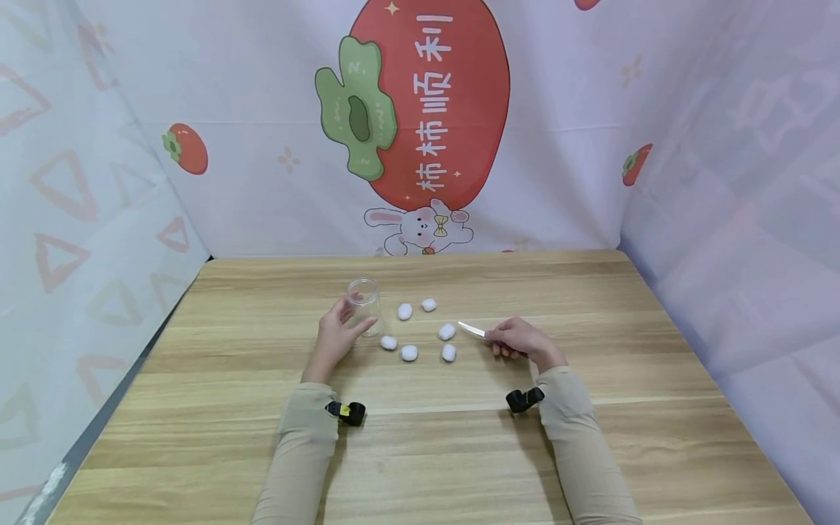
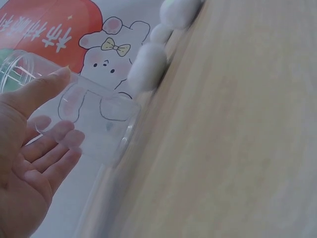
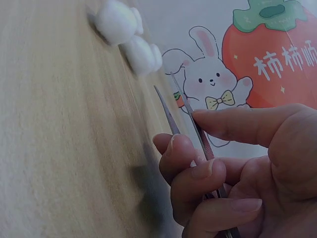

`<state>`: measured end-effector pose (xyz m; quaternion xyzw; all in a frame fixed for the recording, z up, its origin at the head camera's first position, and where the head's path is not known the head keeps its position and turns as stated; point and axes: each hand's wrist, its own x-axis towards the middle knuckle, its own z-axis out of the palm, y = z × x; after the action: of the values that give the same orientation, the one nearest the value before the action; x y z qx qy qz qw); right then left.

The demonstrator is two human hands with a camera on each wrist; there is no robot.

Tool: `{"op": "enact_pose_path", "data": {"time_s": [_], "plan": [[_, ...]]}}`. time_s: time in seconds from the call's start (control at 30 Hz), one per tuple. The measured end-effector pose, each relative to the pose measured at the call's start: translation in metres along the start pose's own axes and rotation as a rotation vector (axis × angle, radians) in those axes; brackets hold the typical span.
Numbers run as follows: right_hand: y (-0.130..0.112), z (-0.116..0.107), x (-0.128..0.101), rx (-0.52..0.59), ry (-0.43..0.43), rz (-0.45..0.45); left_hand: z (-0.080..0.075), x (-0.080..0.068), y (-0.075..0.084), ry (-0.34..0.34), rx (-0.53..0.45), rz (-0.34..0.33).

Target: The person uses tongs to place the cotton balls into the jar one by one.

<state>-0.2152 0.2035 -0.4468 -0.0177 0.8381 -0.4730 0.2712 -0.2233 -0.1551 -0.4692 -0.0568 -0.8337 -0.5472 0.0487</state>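
On the left, my left hand (image 1: 335, 337) grips a clear plastic jar (image 1: 364, 293) with the thumb on one side and fingers on the other. The jar stands upright, and nothing shows inside its see-through wall (image 2: 111, 134). My right hand (image 1: 523, 340) holds metal tweezers (image 3: 203, 139) between thumb and curled fingers. Their two tips are apart with nothing between them, pointing left toward a cotton ball (image 1: 447, 332). Several white cotton balls lie scattered between the hands, one of them (image 1: 389, 342) close beside the jar.
A wood-grain table (image 1: 420, 452) carries everything. Behind it hangs a white cloth (image 1: 558, 146) printed with a persimmon and a rabbit, and more cloth closes off both sides. Black cameras are strapped to both sleeved wrists.
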Motion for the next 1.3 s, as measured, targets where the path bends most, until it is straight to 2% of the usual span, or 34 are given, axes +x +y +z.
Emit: {"op": "enact_pose_path", "data": {"time_s": [0.43, 0.77, 1.3], "plan": [[-0.0022, -0.0021, -0.0018, -0.052, -0.025, 0.015, -0.0059, -0.0005, 0.0032, -0.02, -0.002, -0.051], [-0.0036, -0.0017, -0.0007, -0.09, -0.027, 0.017, -0.0062, -0.001, 0.0042, -0.027, -0.005, -0.059], [-0.0041, 0.004, 0.0043, -0.09, -0.058, 0.008, -0.0064, -0.0015, 0.0047, -0.022, -0.017, -0.059]]}}
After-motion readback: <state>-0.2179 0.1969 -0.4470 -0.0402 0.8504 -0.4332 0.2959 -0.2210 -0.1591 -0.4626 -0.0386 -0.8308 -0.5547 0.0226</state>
